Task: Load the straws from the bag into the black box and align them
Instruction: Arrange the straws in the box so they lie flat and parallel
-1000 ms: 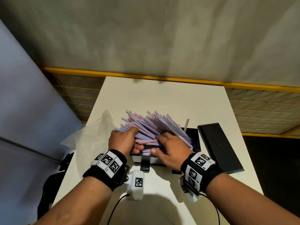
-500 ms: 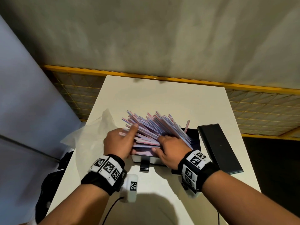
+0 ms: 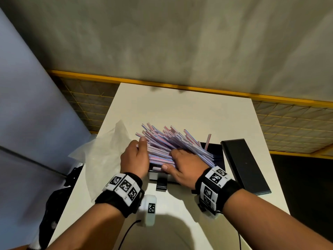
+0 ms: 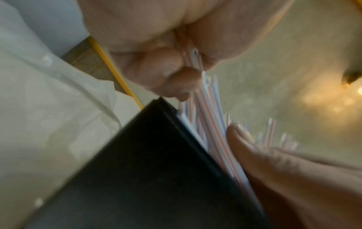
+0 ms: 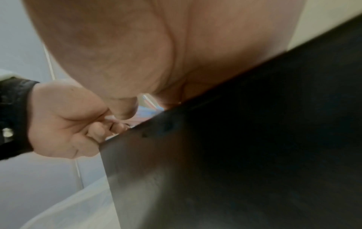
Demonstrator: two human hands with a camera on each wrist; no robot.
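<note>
Gathering red-and-blue striped plastic straws [image 3: 167, 139], the left hand [image 3: 134, 159] is curling round their ends while the right hand [image 3: 185, 165] is clasping the pile, fanned askew across the open rectangular black box [image 3: 217, 154]. With the clear plastic bag [image 3: 104, 150] lying slack alongside, loading is looking finished, aligning not.

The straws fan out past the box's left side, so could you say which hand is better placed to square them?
Left, probably: the left hand grips the jutting ends of the straws, while the right hand holds them down over the box.
</note>
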